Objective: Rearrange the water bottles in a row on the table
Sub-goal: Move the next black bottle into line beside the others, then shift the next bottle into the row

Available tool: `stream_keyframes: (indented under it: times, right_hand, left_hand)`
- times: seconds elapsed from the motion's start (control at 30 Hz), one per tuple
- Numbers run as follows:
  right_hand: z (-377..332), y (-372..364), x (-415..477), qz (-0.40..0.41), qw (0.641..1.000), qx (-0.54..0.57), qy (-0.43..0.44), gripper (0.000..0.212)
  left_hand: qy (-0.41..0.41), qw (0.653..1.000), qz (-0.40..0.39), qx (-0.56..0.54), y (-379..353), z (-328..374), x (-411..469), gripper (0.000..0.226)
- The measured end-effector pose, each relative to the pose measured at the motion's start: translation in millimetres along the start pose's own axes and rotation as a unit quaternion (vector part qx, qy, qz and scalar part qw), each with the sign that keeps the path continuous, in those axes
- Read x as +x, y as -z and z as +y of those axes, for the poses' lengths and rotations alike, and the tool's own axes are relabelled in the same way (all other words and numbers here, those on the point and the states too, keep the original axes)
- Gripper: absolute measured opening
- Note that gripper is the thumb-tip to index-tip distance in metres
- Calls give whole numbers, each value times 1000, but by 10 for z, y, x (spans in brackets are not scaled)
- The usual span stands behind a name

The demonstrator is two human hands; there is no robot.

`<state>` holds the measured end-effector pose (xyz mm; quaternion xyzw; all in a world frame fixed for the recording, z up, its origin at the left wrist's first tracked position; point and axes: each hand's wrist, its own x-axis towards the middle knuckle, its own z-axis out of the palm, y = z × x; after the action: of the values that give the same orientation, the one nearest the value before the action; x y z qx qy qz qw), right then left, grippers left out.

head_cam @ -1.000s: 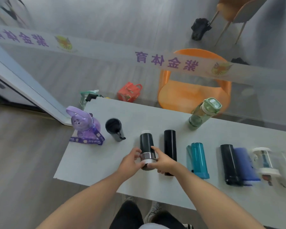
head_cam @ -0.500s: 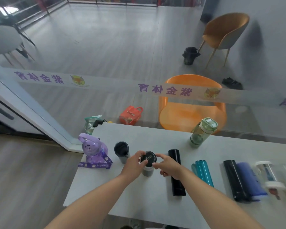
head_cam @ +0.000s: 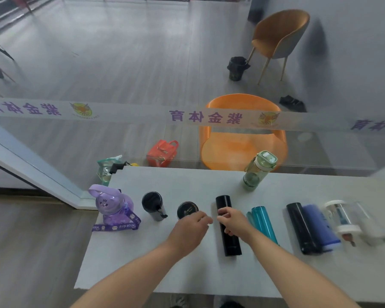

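Observation:
A short black-lidded bottle point(head_cam: 187, 210) stands upright on the white table point(head_cam: 187, 267), between an upright black tumbler point(head_cam: 153, 205) and a slim black bottle point(head_cam: 230, 243) that lies flat. My left hand point(head_cam: 190, 230) hovers just in front of the lidded bottle, its fingers loose and holding nothing. My right hand point(head_cam: 233, 221) lies across the middle of the slim black bottle, fingers curled around it. To the right lie a teal bottle point(head_cam: 263, 223), another black bottle point(head_cam: 302, 227), a blue bottle point(head_cam: 320, 227) and a clear bottle point(head_cam: 342, 221). A green bottle point(head_cam: 259, 172) stands at the back.
A purple bunny bottle point(head_cam: 113, 207) with a strap stands at the table's left end. A glass wall with a printed band runs right behind the table; an orange chair point(head_cam: 242, 138) and a red bag point(head_cam: 162, 152) are beyond it. The floor drops off on the left.
The black-lidded bottle has gone from lying flat in both hands to standing upright. Both hands have let go of it, and my right hand has shifted right onto the slim black bottle.

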<state>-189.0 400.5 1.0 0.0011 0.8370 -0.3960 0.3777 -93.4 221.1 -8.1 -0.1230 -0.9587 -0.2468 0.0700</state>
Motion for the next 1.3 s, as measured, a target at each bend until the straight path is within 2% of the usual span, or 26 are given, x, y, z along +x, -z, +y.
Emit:
stream_keyframes:
  times: [0.1,0.23,0.33,0.4,0.47,0.6,0.7,0.73,0.93,1.13,1.2,1.3]
  right_hand:
    - [346,118,-86,31,999,-8,-33,33]
    - [784,151,-178,53,995,-37,-74,40]
    - [1044,86,-185,11,992,-71,-99,64]
    - [1199,52,-125,-46,990,-81,-102,83]
    - [1299,36,-52,-84,989,-83,-95,92]
    - [1434,39,107,-91,992,-80,-47,93]
    - [1417,156,84,-101,990,-102,-11,94]
    - [1394,215,36,-110,988,-104,-2,93]
    - [1021,650,-205,-214,971,-106,17,87]
    - [672,914,-264,-258,966,-30,-6,76]
    - [547,937,-268,-244,970,-4,-11,67]
    - [364,902,-223,-173,985,14,3,55]
  left_hand:
    - [12,994,-95,-54,-253,195,-3,7]
    - [168,960,-212,-68,-604,391,-10,16]
    - [302,914,-238,-132,-882,455,-85,33]
    - [348,885,-246,-186,-1108,491,-98,50]
    - [368,866,-251,-226,-1274,553,-103,62]
    - [422,847,-190,-262,-1447,738,-99,59]
    - [491,809,-122,-300,-1399,892,-43,55]
    - [499,806,-107,-300,-1352,951,-35,52]
    - [500,810,-38,-304,-943,1289,-54,39]
    - [486,833,25,-264,-565,1435,113,26]
    - [481,837,50,-255,-463,1412,197,25]
    - [464,851,66,-238,-374,1301,326,29]
